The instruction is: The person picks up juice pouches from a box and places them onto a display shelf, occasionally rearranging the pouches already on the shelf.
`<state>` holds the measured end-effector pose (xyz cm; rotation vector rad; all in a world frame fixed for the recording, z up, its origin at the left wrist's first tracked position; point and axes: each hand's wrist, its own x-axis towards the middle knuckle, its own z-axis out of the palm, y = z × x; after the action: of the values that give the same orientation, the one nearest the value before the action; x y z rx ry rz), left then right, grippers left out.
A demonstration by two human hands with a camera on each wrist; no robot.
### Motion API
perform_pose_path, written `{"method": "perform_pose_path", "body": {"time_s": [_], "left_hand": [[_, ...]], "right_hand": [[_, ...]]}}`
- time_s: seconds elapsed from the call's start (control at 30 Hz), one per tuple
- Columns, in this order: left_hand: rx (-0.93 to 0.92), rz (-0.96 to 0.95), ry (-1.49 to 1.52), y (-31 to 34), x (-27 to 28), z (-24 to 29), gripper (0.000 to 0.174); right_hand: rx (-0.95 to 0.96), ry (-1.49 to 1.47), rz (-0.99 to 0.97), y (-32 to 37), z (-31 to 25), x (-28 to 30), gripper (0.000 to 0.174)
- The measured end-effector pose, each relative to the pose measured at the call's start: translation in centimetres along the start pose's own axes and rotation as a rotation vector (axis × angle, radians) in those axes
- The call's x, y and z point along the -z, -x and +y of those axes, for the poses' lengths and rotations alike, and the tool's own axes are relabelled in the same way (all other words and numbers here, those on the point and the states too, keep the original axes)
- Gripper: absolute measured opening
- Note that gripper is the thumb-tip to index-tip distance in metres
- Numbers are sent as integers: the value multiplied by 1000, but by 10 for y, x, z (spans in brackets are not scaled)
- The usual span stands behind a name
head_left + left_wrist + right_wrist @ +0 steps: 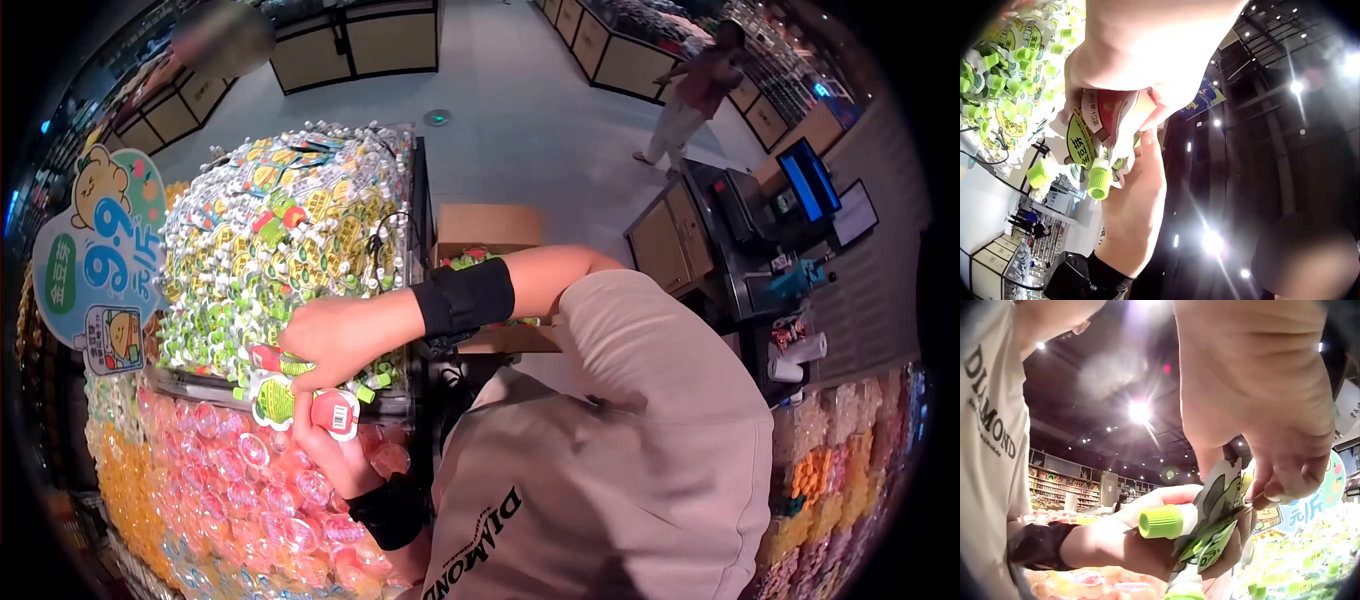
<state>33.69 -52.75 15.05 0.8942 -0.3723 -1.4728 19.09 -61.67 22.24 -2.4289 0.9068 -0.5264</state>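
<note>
My left hand (330, 450) grips small spouted pouches from below, one showing a green label (272, 400) and one a red side with a barcode (336, 414). Over them, my right hand (345, 340) bends down and its fingers pinch the pouches' edge. The left wrist view shows a green-labelled pouch (1080, 142) against a red one (1115, 107), with a lime-green cap (1100, 179) pointing down. In the right wrist view, a capped pouch (1213, 506) sits between both hands, its green cap (1161, 522) toward the left. Fingers hide parts of the pouches.
A heaped bin of similar pouches (300, 220) lies ahead, beside pink jelly cups (250, 470). A price sign (105, 260) stands at the left. A cardboard box (490, 225) is near my right forearm. A person (695, 95) walks beyond the counter (690, 240).
</note>
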Motion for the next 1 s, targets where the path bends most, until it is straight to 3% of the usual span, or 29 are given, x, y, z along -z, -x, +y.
{"method": "perform_pose_path", "body": {"time_s": [0.03, 0.13, 0.23, 0.3, 0.33, 0.37, 0.43, 0.47, 0.5, 0.53, 0.57, 0.6, 0.63, 0.67, 0.73, 0.77, 0.8, 0.83, 0.9, 0.97, 1.0], "left_hand": [[1, 56, 24, 13, -12, -1, 19], [-6, -36, -19, 26, -1, -9, 20], [28, 38, 27, 52, -12, -12, 18], [-25, -131, -4, 66, -1, -17, 26], [-93, -169, -127, 61, 27, -27, 38], [-103, -158, -119, 61, 45, -37, 38], [-533, -307, -457, 65, 67, -47, 47], [-290, -111, -258, 93, 26, -23, 41], [-302, -82, -260, 97, 18, -7, 41], [-258, -224, -322, 101, 17, 6, 33], [-211, -358, -386, 103, 20, 16, 25], [-163, -297, -432, 96, 33, 13, 31], [-282, -220, -754, 87, 44, 4, 31], [187, -113, -41, 72, 58, 0, 27], [278, -48, 62, 71, 65, 1, 28], [117, -10, -104, 89, 61, 0, 29], [-486, -22, -307, 102, 61, -23, 28], [315, -1, 209, 79, 64, 11, 27], [114, 59, 68, 96, 47, 20, 29], [299, -12, 230, 82, 62, 25, 28], [282, -50, 271, 77, 69, 22, 29]], "right_hand": [[-7, 7, 69, 7, -3, -7, 46], [-24, -79, 46, 23, 1, -18, 39], [-49, -139, 8, 36, 3, -27, 33], [-46, -237, -2, 43, 3, -32, 34], [-40, -207, -111, 45, -3, -23, 32], [-29, -205, -123, 50, -12, -20, 32], [181, -68, 104, 59, -28, -17, 19], [199, -78, 90, 58, -33, -11, 19], [491, -19, 17, 54, -36, -3, 18], [790, 34, -52, 48, -41, 4, 21], [830, 95, -111, 48, -51, 10, 30], [875, 84, -164, 45, -54, 10, 32], [926, 66, -219, 41, -56, 9, 34], [880, 32, -359, 36, -55, 8, 36], [819, -52, -541, 26, -56, 10, 36], [795, -98, -583, 22, -59, 12, 34], [830, -38, -580, 16, -64, 15, 32], [856, 20, -573, 12, -69, 17, 30], [985, 241, -561, 1, -76, 15, 19], [1141, 428, -515, -5, -77, 9, 20], [1158, 423, -524, -10, -76, 8, 20]]}}
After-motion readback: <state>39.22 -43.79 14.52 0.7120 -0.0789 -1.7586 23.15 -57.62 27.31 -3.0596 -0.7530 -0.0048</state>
